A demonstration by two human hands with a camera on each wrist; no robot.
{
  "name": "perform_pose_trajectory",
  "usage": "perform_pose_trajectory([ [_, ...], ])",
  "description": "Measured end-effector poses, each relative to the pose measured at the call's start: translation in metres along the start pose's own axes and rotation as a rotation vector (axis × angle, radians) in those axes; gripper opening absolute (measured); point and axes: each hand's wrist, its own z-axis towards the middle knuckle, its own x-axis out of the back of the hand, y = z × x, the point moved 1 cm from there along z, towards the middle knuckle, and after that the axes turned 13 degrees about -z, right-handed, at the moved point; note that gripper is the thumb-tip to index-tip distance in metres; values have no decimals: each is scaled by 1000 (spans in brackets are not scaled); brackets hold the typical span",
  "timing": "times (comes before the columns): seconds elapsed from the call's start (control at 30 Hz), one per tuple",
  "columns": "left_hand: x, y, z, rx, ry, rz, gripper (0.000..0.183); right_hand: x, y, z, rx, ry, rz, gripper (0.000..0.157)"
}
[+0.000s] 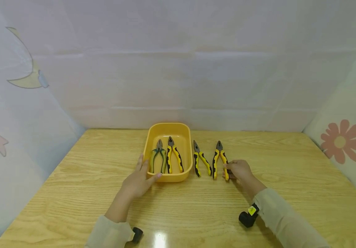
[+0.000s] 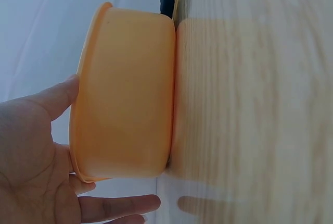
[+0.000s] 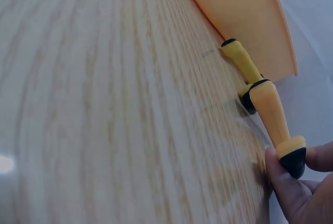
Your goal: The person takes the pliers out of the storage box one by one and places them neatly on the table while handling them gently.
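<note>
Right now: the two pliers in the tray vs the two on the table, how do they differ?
The tray pair lies inside the yellow tray, steadied by the left hand; the table pair lies on bare wood. One tray plier has greenish handles; both table pliers are yellow-black. The right hand pinches a table plier's handle. All point away.

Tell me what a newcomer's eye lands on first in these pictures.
First the yellow tray at the middle of the wooden table, with two pairs of pliers lying inside it. Two more yellow-and-black pliers lie on the table just right of the tray: the nearer pair is untouched, while the right hand pinches a handle end of the outer pair. The left hand rests with straight fingers against the tray's near left corner.
</note>
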Motion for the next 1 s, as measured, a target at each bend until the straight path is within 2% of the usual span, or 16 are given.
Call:
perform_pose_trajectory([
  [0.53, 0, 1, -1, 0, 3, 6, 80, 4, -2, 2, 26, -18, -95, 28],
  [0.87, 0, 1, 0, -8, 8, 6, 80, 4, -2, 3, 36, 5, -248, 20],
  [1.0, -1, 0, 0, -6, 8, 2, 80, 4, -3, 4, 47, 13, -274, 19],
])
